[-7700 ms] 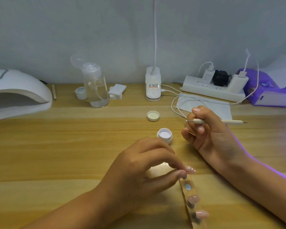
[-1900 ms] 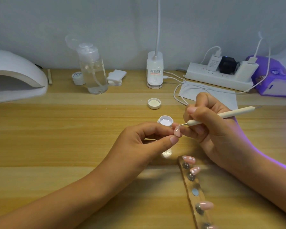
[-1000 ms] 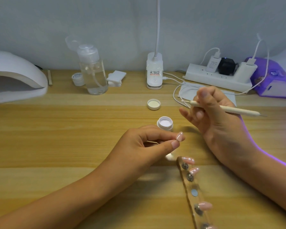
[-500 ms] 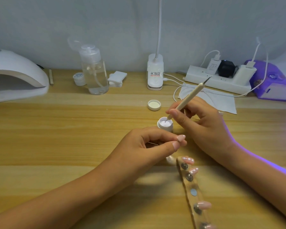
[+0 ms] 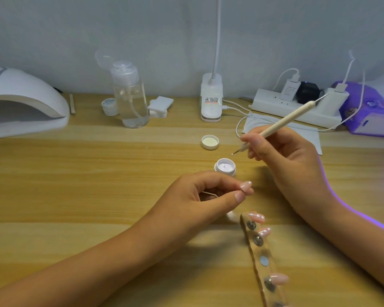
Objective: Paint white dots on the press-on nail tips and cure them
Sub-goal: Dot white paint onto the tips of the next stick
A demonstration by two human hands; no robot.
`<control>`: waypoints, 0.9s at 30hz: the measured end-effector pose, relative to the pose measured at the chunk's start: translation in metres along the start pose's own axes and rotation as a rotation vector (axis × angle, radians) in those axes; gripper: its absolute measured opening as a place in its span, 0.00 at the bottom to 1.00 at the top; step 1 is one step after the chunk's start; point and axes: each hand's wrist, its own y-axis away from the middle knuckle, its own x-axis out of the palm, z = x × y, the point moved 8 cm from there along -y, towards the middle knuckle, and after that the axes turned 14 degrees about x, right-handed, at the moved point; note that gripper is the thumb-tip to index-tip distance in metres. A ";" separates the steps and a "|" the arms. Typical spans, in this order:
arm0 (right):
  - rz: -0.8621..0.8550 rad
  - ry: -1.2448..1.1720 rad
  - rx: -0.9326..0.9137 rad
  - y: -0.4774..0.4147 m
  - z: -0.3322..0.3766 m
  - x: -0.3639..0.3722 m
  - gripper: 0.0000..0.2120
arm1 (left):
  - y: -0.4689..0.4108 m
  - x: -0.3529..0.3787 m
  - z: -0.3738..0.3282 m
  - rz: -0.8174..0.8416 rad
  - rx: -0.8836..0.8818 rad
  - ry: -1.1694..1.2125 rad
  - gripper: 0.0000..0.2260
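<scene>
My left hand (image 5: 205, 197) pinches a pink nail tip (image 5: 246, 186) with white dots between thumb and forefinger, low over the table. My right hand (image 5: 282, 160) grips a cream dotting pen (image 5: 284, 120) like a pencil; its fine tip (image 5: 232, 154) hangs just above and right of the open white paint jar (image 5: 225, 167). A clear holder strip (image 5: 261, 258) runs from mid-table toward the near edge. It carries two dotted pink tips (image 5: 256, 217) at its far end, one bare magnet, and a plain pink tip (image 5: 279, 279) nearer me.
The jar's lid (image 5: 210, 142) lies beyond the jar. A white curing lamp (image 5: 20, 103) stands at far left. A pump bottle (image 5: 131, 96), small pot (image 5: 109, 106), cotton pads (image 5: 159, 105), desk-lamp base (image 5: 211, 100), power strip (image 5: 295, 105), cables, tissue sheet and purple pack (image 5: 370, 111) line the back.
The pen tip has lifted out of the paint jar and now hangs above it to the right. My left hand keeps the nail tip in the same place.
</scene>
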 end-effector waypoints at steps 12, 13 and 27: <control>0.147 -0.574 0.313 0.012 -0.015 0.013 0.13 | -0.001 -0.004 -0.005 -0.096 -0.006 0.075 0.08; 0.145 -0.576 0.318 0.012 -0.015 0.014 0.13 | 0.000 -0.006 -0.004 -0.116 -0.013 0.083 0.09; 0.167 -0.513 0.292 0.016 -0.006 0.019 0.15 | 0.000 -0.006 -0.003 -0.152 -0.049 0.147 0.06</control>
